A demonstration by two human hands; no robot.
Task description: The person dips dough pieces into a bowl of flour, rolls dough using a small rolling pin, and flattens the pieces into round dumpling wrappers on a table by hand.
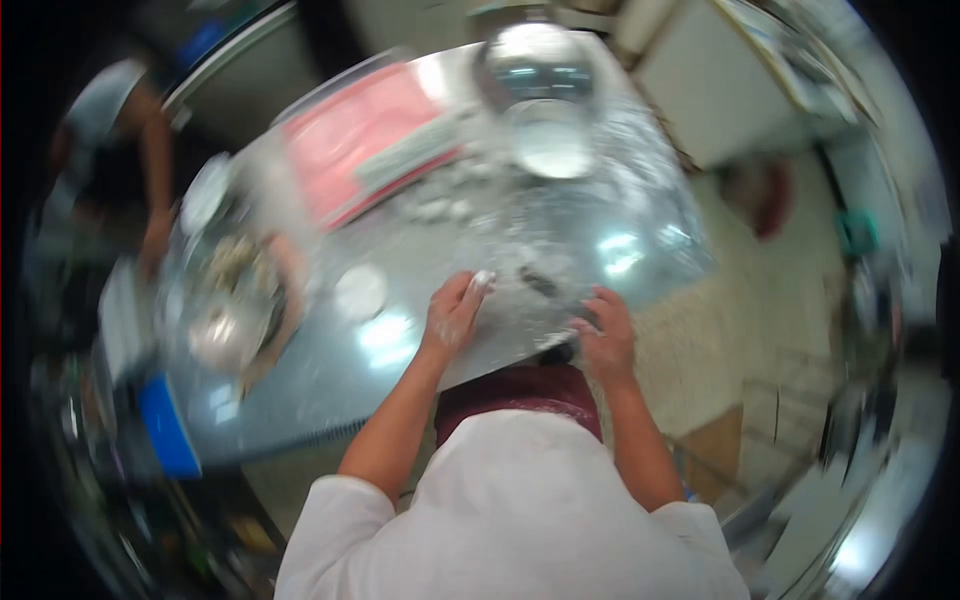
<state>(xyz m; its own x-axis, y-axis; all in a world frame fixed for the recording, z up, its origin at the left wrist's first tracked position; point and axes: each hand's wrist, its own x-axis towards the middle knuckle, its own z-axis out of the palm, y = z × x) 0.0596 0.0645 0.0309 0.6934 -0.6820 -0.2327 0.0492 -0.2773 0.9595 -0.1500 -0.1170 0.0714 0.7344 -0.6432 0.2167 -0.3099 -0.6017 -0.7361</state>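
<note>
My left hand (456, 312) is over the metal table, thumb and fingers closed on a small white lump (483, 279) that looks like dough. Opposite it, near the table's front edge, my right hand (608, 338) has its fingers bent and apart, with nothing visible in them. On the floured surface between the two lies a small dark object (538, 282), too blurred to name. A flat white round (361, 292) rests to the left of my left hand. Several white lumps (438, 209) are scattered farther back, beside a pink tray (340, 150).
Toward the back stand a shiny metal bowl (535, 65) and a round container of white powder (552, 140). At the left are a bowl with pale food (235, 268) and a metal lid or bowl (228, 335). Another person (115, 150) stands beyond the table's left end.
</note>
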